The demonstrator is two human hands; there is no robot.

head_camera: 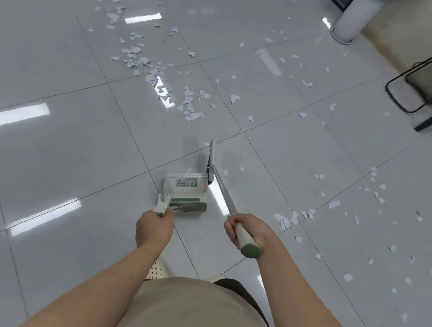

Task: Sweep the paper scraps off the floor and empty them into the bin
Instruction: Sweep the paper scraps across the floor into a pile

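Glossy grey floor tiles (51,163) filled your view, throwing back bright strips of ceiling light. Your left hand (154,226) was curled round the handle of the white dustpan (185,192), which sat on the floor just ahead of you, at about 12 o'clock from your body. Its white label carried a barcode and a small green square logo; the print was too small to read. A green strip ran along the pan's near edge.

Your right hand (245,230) was wrapped round the cream grip of the broom (223,187), with the green end cap poking out behind your wrist. The metal shaft ran toward 11 o'clock to the broom head, which stood edge-on just beside the pan's right corner.

Paper scraps (162,79) lay thickest in a band from 12 toward 11 o'clock, well beyond the pan, and a looser scatter (294,218) spread at 2 to 3 o'clock, near your right hand. Open floor lay to your left, from 8 to 10 o'clock.

At 1 o'clock a white cylindrical column (353,18) was cut off by the top edge, so you could not tell if it was the bin. Black furniture legs (429,78) crowded the right edge at 2 o'clock. A perforated cream shoe (156,269) peeked out below your beige shirt (195,317).
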